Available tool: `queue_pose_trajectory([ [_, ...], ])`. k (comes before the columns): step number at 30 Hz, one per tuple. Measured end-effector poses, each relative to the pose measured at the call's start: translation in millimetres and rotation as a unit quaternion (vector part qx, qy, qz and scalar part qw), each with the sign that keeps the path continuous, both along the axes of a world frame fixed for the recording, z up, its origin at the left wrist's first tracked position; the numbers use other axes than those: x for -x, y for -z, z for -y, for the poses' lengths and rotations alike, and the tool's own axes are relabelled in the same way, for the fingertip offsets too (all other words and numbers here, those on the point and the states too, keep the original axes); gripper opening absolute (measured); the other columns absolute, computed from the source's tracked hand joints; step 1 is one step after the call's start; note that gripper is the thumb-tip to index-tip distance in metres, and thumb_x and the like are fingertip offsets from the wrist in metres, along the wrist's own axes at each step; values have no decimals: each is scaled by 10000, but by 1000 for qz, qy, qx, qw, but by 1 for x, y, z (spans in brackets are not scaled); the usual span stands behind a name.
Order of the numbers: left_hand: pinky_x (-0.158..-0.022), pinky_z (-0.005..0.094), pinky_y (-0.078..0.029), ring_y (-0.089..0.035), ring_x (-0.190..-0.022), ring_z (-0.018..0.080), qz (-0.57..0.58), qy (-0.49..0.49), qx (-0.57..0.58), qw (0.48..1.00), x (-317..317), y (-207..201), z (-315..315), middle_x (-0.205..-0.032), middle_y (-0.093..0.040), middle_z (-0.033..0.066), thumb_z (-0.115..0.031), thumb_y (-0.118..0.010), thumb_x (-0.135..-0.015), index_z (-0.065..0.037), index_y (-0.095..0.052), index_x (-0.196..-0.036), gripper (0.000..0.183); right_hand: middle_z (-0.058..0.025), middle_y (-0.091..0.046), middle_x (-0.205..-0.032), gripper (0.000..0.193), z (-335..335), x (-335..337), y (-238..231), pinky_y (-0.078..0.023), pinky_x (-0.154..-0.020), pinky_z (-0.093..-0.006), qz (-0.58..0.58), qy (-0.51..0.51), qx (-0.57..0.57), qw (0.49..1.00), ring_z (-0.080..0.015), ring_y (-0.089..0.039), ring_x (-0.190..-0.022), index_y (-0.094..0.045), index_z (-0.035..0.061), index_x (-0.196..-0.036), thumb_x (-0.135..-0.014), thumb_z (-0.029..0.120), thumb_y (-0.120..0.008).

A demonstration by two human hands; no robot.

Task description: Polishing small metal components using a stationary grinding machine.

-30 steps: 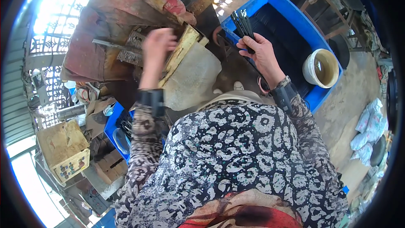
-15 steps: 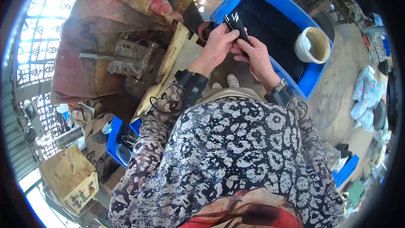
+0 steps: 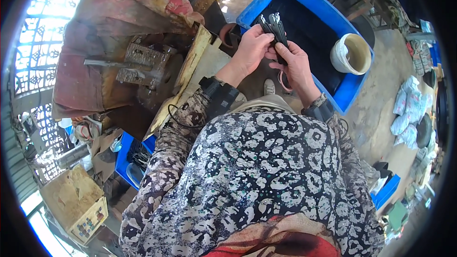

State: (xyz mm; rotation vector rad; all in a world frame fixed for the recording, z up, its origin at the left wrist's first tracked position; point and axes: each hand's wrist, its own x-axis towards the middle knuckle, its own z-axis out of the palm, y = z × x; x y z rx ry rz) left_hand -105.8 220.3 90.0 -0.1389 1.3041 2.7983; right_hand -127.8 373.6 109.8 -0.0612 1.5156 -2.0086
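Note:
A bundle of thin black rods with bright silvery tips (image 3: 281,32) stands up between my hands, above the near-left side of a blue tub (image 3: 351,99). My right hand (image 3: 297,66) is closed round the larger part of the bundle, the thumb pressed along it. Against the bundle's left side, my left hand (image 3: 248,53) is closed with thumb and fingers pinching a few rods (image 3: 264,24), which lean apart from the others. Their lower ends are hidden by my fingers. Both wrists carry dark straps.
A white bucket (image 3: 339,58) sits at the tub's right edge; dark material lies inside the tub. On my left stands a bench with a dirty metal block and rod (image 3: 135,62), beside reddish cloth (image 3: 95,47). Stuffed bags (image 3: 407,109) lie on the floor at right.
The rods have spread from one tight bundle into two groups, the smaller at my left hand. Both hands have shifted slightly right and down in the picture.

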Motion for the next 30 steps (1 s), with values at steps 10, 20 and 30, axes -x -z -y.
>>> queue_pose_trajectory([
  [10, -675, 319, -532, -630, -896, 196, -45, 66, 86, 993, -4, -15, 9, -1227, -588, 152, -135, -441, -993, -51, -459, -1253, 274, -8, -588, -835, 272, 2, 13, -19, -418, -483, -223, -50, -155, -86, 983, -71, -547, -624, -570, 50, -970, -975, 318, -525],
  [20, -732, 366, -531, -644, -885, 221, 101, -12, -8, 995, 6, 14, -10, -1073, -649, 172, -173, -599, -929, -5, -545, -996, 189, -127, -642, -775, 369, -10, 7, 1, -483, -515, -292, -214, -101, -284, 929, -160, -644, -673, -576, 12, -1207, -875, 173, -590],
  [30, -901, 370, -496, -619, -1064, 261, 168, 30, 29, 985, -26, 40, 19, -1157, -636, 160, -225, -558, -953, -16, -550, -1185, 312, -244, -637, -758, 178, -86, 54, 75, -502, -662, -495, -400, -152, -577, 696, -391, -645, -750, -652, -13, -829, -815, 150, -583],
])
